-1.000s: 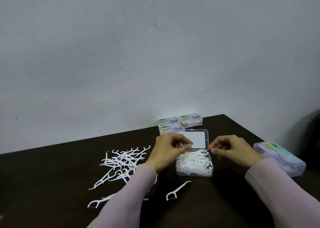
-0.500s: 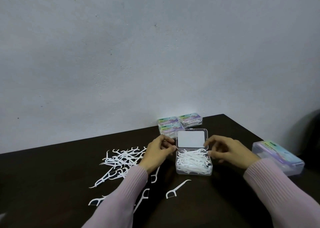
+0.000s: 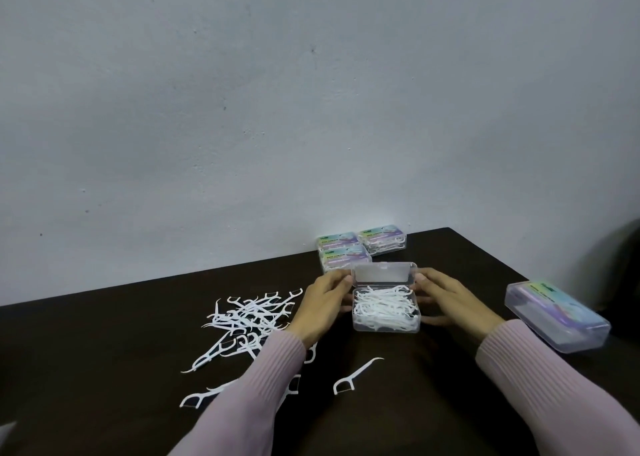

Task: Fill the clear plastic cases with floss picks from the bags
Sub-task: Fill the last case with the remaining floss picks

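Note:
A clear plastic case (image 3: pixel 386 325) stands on the dark table, heaped with white floss picks (image 3: pixel 382 305). Its hinged lid (image 3: pixel 382 272) is tilted up, partly over the case. My left hand (image 3: pixel 325 305) pinches the lid's left end, with its thumb against the case's left side. My right hand (image 3: pixel 446 299) holds the lid's right end in the same way. A loose pile of floss picks (image 3: pixel 249 320) lies to the left of my left hand, partly hidden by my sleeve. No bag is in view.
A single floss pick (image 3: pixel 356 376) lies in front of the case. Three closed, labelled cases (image 3: pixel 343 249) sit at the back by the wall. Another closed case (image 3: pixel 554 317) rests at the right, near the table's edge.
Both hands left the picks inside the case and moved to the lid's ends. The lid, lying back flat before, has tipped up and forward over the case.

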